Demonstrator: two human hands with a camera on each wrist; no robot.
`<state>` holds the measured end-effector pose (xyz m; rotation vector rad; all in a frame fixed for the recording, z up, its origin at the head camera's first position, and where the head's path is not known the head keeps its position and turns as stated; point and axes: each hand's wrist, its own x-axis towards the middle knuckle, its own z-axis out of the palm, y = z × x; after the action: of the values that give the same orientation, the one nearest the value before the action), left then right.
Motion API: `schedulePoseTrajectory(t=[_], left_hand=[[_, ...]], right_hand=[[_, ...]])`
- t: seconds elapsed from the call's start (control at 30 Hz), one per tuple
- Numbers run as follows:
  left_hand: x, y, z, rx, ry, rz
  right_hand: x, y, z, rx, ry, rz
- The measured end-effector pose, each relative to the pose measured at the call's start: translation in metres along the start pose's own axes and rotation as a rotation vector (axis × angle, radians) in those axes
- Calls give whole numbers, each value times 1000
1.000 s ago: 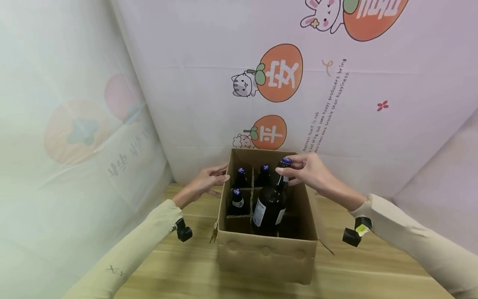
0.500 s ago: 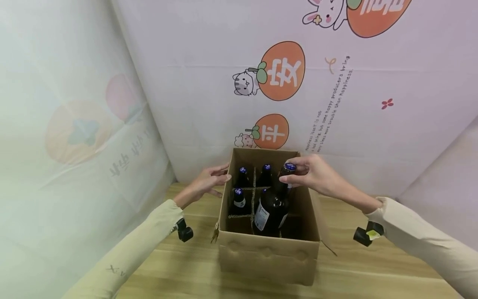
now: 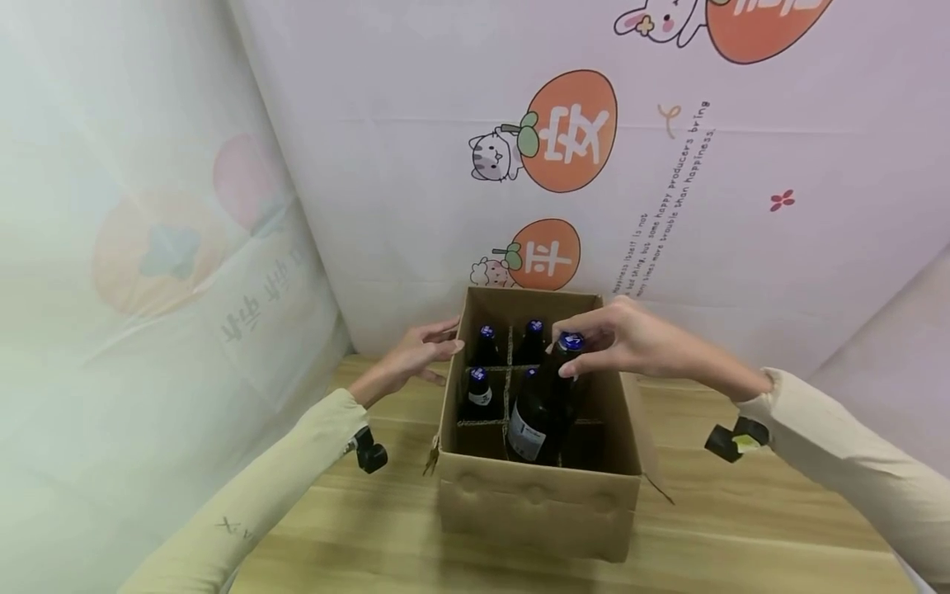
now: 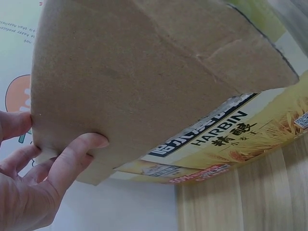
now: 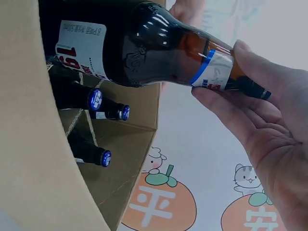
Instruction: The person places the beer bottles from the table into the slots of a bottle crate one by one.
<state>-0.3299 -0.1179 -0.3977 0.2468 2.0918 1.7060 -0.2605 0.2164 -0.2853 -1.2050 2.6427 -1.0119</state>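
Observation:
A brown cardboard box (image 3: 536, 516) stands upright with its top open. My right hand (image 3: 641, 338) grips a dark glass beer bottle (image 3: 547, 396) by its neck, just below the blue cap. The bottle leans, and its lower body is inside the box, with its base hidden. Several other capped bottles (image 3: 479, 398) stand in the box between cardboard dividers (image 3: 482, 423). At the left wall, my left hand (image 3: 408, 361) holds the box near its rim. In the left wrist view its fingers (image 4: 79, 150) lie on a folded-down flap (image 4: 125, 82) and around its edge.
The box rests on a wood-grain table (image 3: 356, 528). Behind it hangs a white printed cloth (image 3: 416, 206) close to the box's far side, and another cloth (image 3: 171, 346) hangs at the left. A side flap (image 3: 641, 421) sticks out at the right.
The right hand has moved the bottle slightly lower and nearer to me, and it leans differently. Another cap now shows behind it. My left hand stays at the box; the head view has shifted slightly.

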Motion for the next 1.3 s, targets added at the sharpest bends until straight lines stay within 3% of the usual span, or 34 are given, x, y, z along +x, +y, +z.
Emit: schedulePoseTrajectory(t=[0.07, 0.3, 0.4, 0.5, 0.67, 0.9, 1.17, 1.23, 1.3], left_hand=[[0, 1, 0, 1, -1, 1], [-1, 3, -2, -2, -8, 3], [-4, 3, -3, -3, -3, 9], [-5, 4, -3, -8, 2, 18], [-3, 3, -3, -12, -8, 12], [1, 1, -1, -1, -9, 10], [1, 1, -1, -2, -3, 12], [1, 1, -1, -3, -1, 9], [1, 2, -1, 2, -1, 7]], right_hand=[[0, -2, 1, -16, 21, 53], [-12, 2, 6, 151, 155, 434], [-20, 6, 6, 164, 173, 483], [-25, 6, 7, 101, 192, 459], [-19, -9, 14, -64, 211, 351], [-8, -21, 19, -129, 163, 247], [-6, 0, 11, -130, 72, -95], [-3, -1, 10, -118, 55, -72], [0, -3, 11, -108, 56, 20]])
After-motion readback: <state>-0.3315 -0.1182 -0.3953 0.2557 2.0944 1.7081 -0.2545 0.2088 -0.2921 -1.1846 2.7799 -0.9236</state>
